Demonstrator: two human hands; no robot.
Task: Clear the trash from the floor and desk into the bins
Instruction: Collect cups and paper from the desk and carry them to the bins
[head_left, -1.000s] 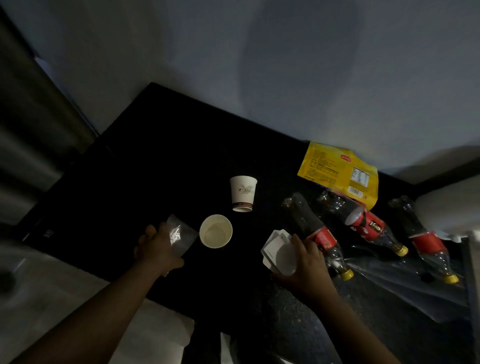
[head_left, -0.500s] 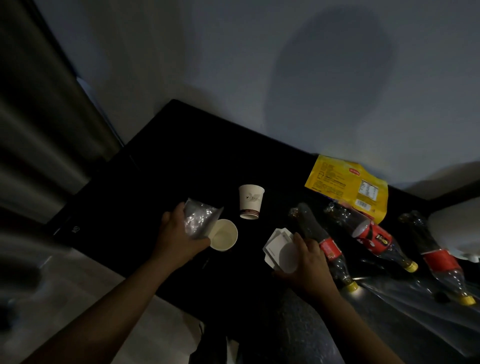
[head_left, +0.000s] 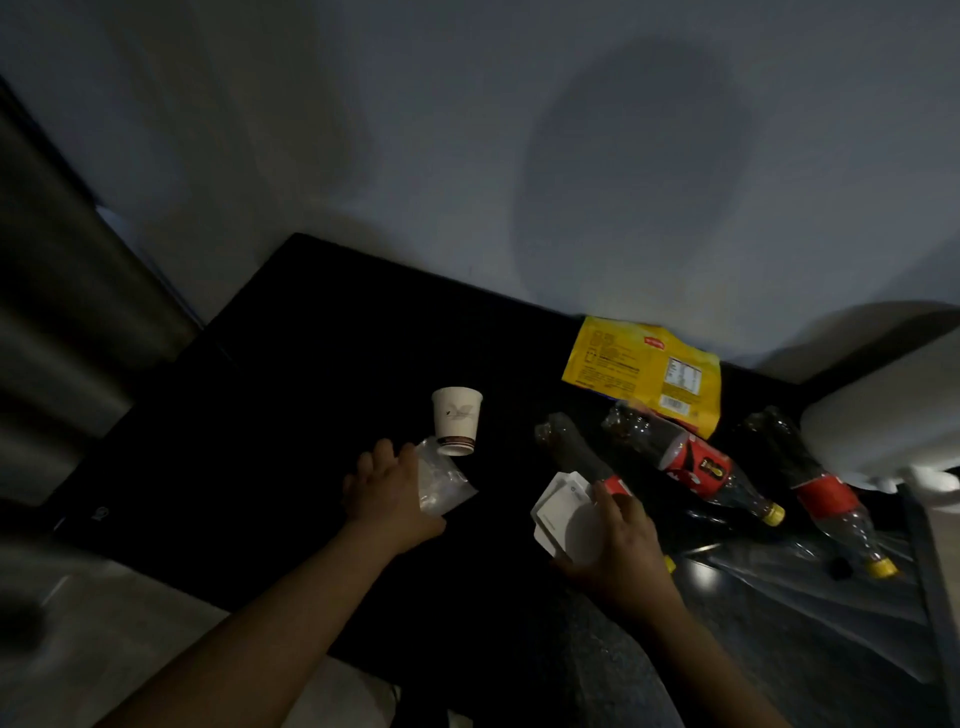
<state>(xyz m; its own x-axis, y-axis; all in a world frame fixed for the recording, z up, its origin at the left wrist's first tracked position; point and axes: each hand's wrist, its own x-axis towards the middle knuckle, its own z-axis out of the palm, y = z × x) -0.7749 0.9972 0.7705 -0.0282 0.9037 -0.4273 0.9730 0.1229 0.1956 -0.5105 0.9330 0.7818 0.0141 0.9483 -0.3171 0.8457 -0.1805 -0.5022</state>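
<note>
Desk (head_left: 291, 364), near centre: clear plastic (head_left: 441, 483), crumpled, is gripped by left hand (head_left: 387, 486), fingers curled round it. White paper stack (head_left: 561, 506) is pinched by right hand (head_left: 618, 540). Inverted paper cup (head_left: 457, 418), just beside the plastic, could be toppled if brushed.

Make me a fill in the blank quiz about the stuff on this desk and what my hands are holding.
The snack packet by the wall is ___.
___ bottles with red labels lie on the desk.
The left hand grips clear plastic next to the paper ___.
The right hand holds a stack of cards coloured ___.
Missing words: yellow; three; cup; white.
</note>
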